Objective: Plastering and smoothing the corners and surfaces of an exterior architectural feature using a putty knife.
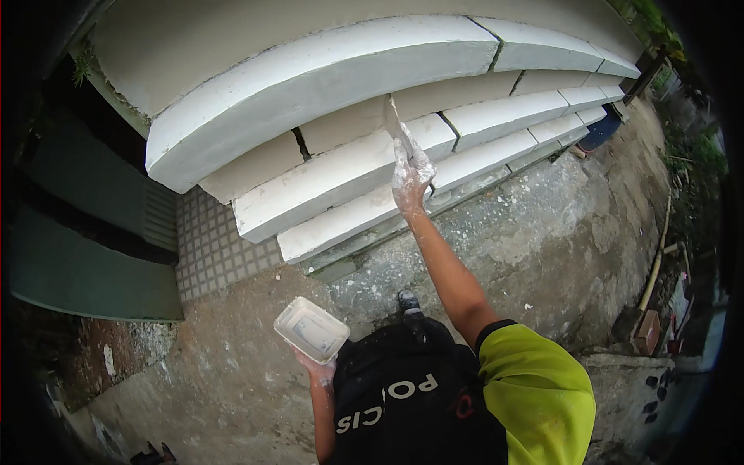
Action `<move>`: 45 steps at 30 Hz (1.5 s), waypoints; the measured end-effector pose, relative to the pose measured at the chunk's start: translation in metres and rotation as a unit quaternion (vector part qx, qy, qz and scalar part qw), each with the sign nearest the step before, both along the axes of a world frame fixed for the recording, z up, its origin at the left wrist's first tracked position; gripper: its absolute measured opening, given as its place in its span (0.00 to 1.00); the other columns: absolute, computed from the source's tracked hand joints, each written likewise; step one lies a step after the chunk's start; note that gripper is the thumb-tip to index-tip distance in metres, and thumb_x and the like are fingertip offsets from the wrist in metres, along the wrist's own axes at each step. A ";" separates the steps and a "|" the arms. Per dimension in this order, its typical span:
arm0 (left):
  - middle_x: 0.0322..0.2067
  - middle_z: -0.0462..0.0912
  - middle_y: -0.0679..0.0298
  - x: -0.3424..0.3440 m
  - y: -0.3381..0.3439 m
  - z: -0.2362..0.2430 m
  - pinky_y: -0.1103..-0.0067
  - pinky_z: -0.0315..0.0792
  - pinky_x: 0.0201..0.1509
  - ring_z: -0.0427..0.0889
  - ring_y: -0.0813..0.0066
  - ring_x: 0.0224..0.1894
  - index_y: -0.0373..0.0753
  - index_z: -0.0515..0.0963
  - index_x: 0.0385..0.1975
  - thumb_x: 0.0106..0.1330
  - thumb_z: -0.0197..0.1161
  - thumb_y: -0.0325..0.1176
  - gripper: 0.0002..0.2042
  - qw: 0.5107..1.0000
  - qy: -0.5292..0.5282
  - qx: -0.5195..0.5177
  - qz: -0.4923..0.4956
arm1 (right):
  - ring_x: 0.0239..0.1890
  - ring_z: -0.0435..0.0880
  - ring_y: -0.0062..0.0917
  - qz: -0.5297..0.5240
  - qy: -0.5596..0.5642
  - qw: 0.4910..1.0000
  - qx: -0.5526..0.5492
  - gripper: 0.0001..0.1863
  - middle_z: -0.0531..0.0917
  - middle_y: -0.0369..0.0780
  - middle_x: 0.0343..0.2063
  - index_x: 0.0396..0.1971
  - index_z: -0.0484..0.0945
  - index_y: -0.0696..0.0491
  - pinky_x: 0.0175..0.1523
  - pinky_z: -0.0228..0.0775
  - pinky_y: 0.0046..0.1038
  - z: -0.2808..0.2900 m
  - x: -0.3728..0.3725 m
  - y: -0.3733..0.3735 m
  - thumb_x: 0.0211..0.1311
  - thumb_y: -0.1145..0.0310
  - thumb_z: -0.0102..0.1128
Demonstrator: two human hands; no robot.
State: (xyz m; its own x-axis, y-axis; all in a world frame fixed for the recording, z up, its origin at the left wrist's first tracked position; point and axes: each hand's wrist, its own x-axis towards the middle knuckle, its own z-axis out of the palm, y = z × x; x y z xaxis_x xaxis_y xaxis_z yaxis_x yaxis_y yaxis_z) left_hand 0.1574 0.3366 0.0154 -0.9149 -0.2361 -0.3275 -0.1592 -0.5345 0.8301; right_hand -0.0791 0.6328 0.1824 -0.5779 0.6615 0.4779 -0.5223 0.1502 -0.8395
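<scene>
My right hand (411, 177), coated with white paste, is closed around a putty knife (393, 124) whose pale blade points up toward the white slabs. The blade's tip overlaps the beige face under the top slab (325, 74); I cannot tell whether it touches. Below lie the middle slab (341, 167) and the lower slab (349, 221), with dark vertical gaps between some pieces. Low on the left, my left hand (318, 367) grips a shallow cream tray (291, 340) from beneath. White residue lines the tray, and most of the left fingers are hidden under it.
Paste-spattered concrete ground (542, 209) runs along the steps. Grey patterned tiles (213, 240) and dark green curved panels (93, 260) stand at left. A blue container (601, 133) sits at the far right end. A bamboo pole (657, 256) and a reddish block (645, 332) lie at right.
</scene>
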 end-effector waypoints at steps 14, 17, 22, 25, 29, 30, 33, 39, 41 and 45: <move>0.51 0.74 0.64 0.006 0.012 -0.022 0.62 0.73 0.53 0.75 0.65 0.51 0.46 0.66 0.56 0.70 0.41 0.44 0.18 0.985 -0.007 0.172 0.020 | 0.27 0.70 0.11 0.034 0.035 0.998 0.029 0.20 0.82 0.38 0.45 0.55 0.72 0.60 0.32 0.67 0.16 -0.015 -0.031 -0.003 0.60 0.79 0.51; 0.51 0.74 0.63 0.003 0.018 -0.031 0.61 0.73 0.53 0.76 0.65 0.50 0.46 0.66 0.56 0.69 0.43 0.42 0.18 0.996 0.045 -0.077 -0.021 | 0.25 0.66 0.10 0.163 -0.010 0.980 -0.113 0.20 0.82 0.39 0.45 0.55 0.73 0.59 0.30 0.65 0.17 -0.026 -0.019 -0.008 0.62 0.78 0.51; 0.50 0.74 0.63 -0.001 0.018 -0.043 0.63 0.75 0.50 0.77 0.66 0.48 0.44 0.66 0.56 0.66 0.50 0.35 0.18 0.996 0.039 -0.072 0.023 | 0.42 0.71 0.19 -0.037 -0.025 0.997 -0.062 0.20 0.79 0.43 0.48 0.55 0.70 0.63 0.47 0.64 0.21 -0.010 -0.027 0.057 0.62 0.80 0.49; 0.50 0.73 0.59 0.004 0.020 -0.035 0.67 0.74 0.53 0.75 0.70 0.51 0.38 0.61 0.58 0.53 0.65 0.22 0.30 0.982 0.007 0.187 0.012 | 0.53 0.75 0.23 -0.030 -0.092 0.994 -0.048 0.20 0.77 0.45 0.51 0.55 0.69 0.65 0.58 0.65 0.22 0.009 -0.021 0.030 0.62 0.81 0.48; 0.50 0.74 0.62 0.003 0.016 -0.059 0.63 0.74 0.52 0.76 0.66 0.50 0.43 0.64 0.57 0.66 0.52 0.37 0.20 0.992 0.034 -0.120 -0.017 | 0.52 0.76 0.23 0.082 0.122 0.987 -0.068 0.19 0.80 0.44 0.48 0.53 0.71 0.65 0.58 0.65 0.22 0.002 -0.028 -0.048 0.62 0.79 0.49; 0.49 0.75 0.63 0.001 0.016 -0.057 0.61 0.75 0.50 0.77 0.64 0.49 0.45 0.66 0.56 0.67 0.49 0.40 0.18 0.999 0.024 -0.025 -0.020 | 0.51 0.77 0.23 0.132 0.103 0.984 -0.062 0.18 0.80 0.44 0.48 0.53 0.72 0.65 0.58 0.65 0.23 -0.003 -0.022 -0.055 0.62 0.79 0.49; 0.49 0.76 0.64 0.001 0.015 -0.062 0.60 0.74 0.51 0.77 0.63 0.50 0.44 0.67 0.55 0.67 0.49 0.41 0.19 0.999 0.006 0.030 0.024 | 0.53 0.76 0.24 0.187 0.051 0.981 -0.016 0.18 0.79 0.45 0.50 0.53 0.71 0.65 0.58 0.66 0.24 -0.013 -0.012 -0.040 0.62 0.80 0.49; 0.50 0.76 0.63 0.015 0.004 -0.057 0.59 0.71 0.55 0.75 0.64 0.52 0.45 0.70 0.53 0.68 0.44 0.47 0.19 0.998 0.000 -0.064 0.017 | 0.44 0.79 0.22 -0.165 0.022 0.986 0.004 0.17 0.82 0.42 0.43 0.51 0.75 0.61 0.52 0.68 0.24 -0.008 -0.032 0.145 0.63 0.75 0.55; 0.50 0.75 0.63 0.019 0.010 -0.059 0.60 0.71 0.55 0.74 0.65 0.53 0.45 0.70 0.53 0.67 0.45 0.46 0.19 0.968 0.010 -0.247 -0.033 | 0.34 0.79 0.22 -0.266 0.055 0.962 -0.001 0.16 0.84 0.41 0.37 0.48 0.76 0.64 0.41 0.71 0.26 -0.005 -0.050 0.214 0.62 0.74 0.55; 0.47 0.77 0.60 0.018 0.011 -0.063 0.64 0.73 0.52 0.77 0.65 0.50 0.40 0.70 0.52 0.63 0.54 0.34 0.17 0.997 0.025 0.057 0.040 | 0.44 0.80 0.29 -0.258 -0.045 0.963 -0.058 0.17 0.82 0.48 0.42 0.49 0.75 0.65 0.53 0.68 0.27 0.007 -0.070 0.256 0.60 0.81 0.49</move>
